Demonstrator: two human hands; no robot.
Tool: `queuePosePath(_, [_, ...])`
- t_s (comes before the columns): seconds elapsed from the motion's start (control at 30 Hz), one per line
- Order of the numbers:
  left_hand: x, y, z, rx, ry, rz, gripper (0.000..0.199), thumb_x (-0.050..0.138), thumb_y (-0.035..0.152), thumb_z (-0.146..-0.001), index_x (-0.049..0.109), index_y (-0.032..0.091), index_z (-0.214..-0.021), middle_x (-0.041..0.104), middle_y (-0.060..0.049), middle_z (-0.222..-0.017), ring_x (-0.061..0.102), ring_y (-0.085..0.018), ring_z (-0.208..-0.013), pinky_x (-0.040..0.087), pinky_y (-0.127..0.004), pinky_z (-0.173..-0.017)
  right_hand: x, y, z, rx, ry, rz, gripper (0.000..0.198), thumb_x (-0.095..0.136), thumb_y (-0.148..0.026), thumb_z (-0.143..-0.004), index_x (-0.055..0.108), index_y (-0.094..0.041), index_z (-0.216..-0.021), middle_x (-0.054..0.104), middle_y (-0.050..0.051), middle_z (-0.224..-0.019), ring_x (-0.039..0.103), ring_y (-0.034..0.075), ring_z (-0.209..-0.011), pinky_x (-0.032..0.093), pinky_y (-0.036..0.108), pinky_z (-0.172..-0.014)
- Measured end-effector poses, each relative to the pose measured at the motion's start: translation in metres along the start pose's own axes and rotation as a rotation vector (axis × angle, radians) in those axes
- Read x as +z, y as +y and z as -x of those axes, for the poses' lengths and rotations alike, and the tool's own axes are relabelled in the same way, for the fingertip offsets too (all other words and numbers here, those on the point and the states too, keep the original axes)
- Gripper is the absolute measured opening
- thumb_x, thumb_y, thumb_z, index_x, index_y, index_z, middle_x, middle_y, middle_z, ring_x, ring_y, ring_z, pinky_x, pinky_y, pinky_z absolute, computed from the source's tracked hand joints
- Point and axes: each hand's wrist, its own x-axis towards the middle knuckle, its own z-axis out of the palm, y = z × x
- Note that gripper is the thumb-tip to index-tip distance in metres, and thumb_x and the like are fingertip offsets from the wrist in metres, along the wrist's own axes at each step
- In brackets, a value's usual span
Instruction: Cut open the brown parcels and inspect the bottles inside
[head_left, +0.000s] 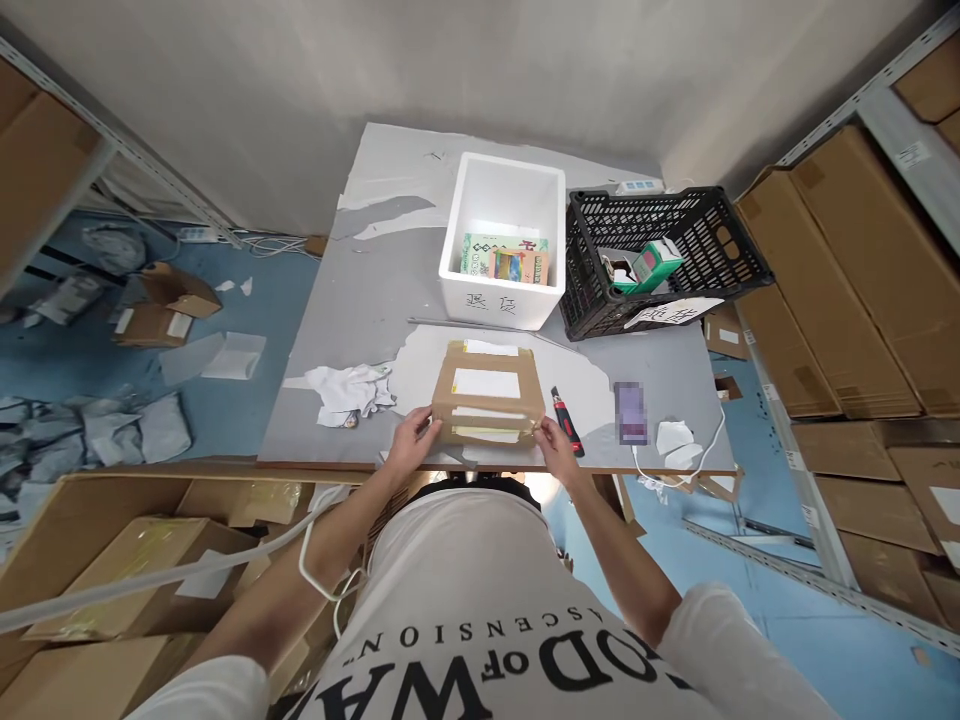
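A brown cardboard box (490, 362) with white label strips and tape lies at the table's front edge, close to my body. My left hand (414, 440) grips its near left corner, fingers against the side. At the near right corner, my right hand (553, 445) pinches the cardboard. Just right of the box lies a red and black utility knife (567, 422), near my right hand but apart from it. Crumpled white paper (351, 392) rests on the table to the left of my left hand.
Behind the box stand a white foam box (501, 304) with booklets inside and a black plastic crate (592, 312) holding a green carton (657, 262). A phone (631, 412) with a cable lies at right. Cardboard boxes (135, 570) fill a large carton at lower left.
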Motion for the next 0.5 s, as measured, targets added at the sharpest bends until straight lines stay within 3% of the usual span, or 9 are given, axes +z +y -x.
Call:
queuePosePath(0.13, [0.004,0.034,-0.011,-0.062,0.135,-0.051,0.05,0.05,0.053,-0.086,0.066,0.015,-0.115,0.063,-0.012,-0.103,0.062,-0.024,-0.098,0.055,-0.037,-0.082,-0.013,-0.032,-0.008,0.096,0.092,0.194,0.032,0.039,-0.055,-0.09,0.05,-0.025,-0.089,0.067,0.006,-0.087,0.063,0.025,-0.082,0.049,0.04,-0.079])
queuePosePath(0.37, [0.009,0.063,-0.04,-0.216,0.146,-0.232,0.059,0.067,0.058,-0.073,0.066,0.017,-0.115,0.058,-0.009,-0.101,0.06,-0.026,-0.097,0.049,-0.039,-0.09,-0.013,-0.073,-0.038,0.198,0.076,0.486,0.039,0.025,-0.055,-0.095,0.047,-0.025,-0.085,0.066,0.008,-0.088,0.06,0.025,-0.084,0.043,0.034,-0.074])
queuePosePath(0.5, [0.005,0.068,-0.053,-0.255,0.126,-0.256,0.062,0.068,0.061,-0.07,0.068,0.016,-0.112,0.058,-0.009,-0.101,0.061,-0.026,-0.099,0.047,-0.037,-0.092,-0.015,-0.076,-0.05,0.242,0.002,0.585,0.037,0.024,-0.05,-0.098,0.048,-0.024,-0.088,0.066,0.009,-0.089,0.061,0.025,-0.084,0.042,0.032,-0.073])
